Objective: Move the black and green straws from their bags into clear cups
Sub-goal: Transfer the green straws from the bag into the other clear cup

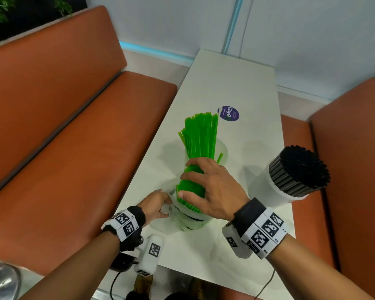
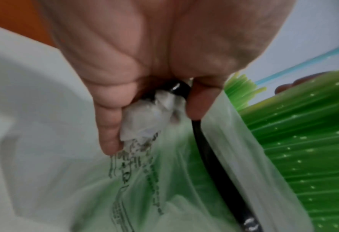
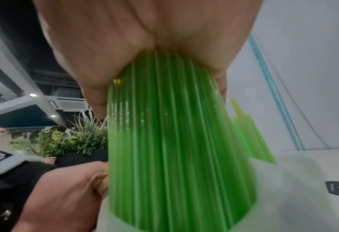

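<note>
A bundle of green straws (image 1: pixel 189 191) (image 3: pixel 174 149) stands partway out of a thin plastic bag (image 1: pixel 189 219) (image 2: pixel 164 180) near the table's front. My right hand (image 1: pixel 188 182) (image 3: pixel 160 97) grips the bundle around its middle. My left hand (image 1: pixel 160 204) (image 2: pixel 155 119) pinches the bag's crumpled edge and a black band on it. Behind, more green straws (image 1: pixel 200 135) stand in a clear cup (image 1: pixel 222 148). On the right, black straws (image 1: pixel 301 167) fill another clear cup (image 1: pixel 277 191).
The white table (image 1: pixel 236 83) runs between two orange benches (image 1: pixel 63 137). A round purple sticker (image 1: pixel 228 113) lies on it beyond the cups. A white tagged device (image 1: pixel 151 254) with a cable sits at the front edge, left of my arms.
</note>
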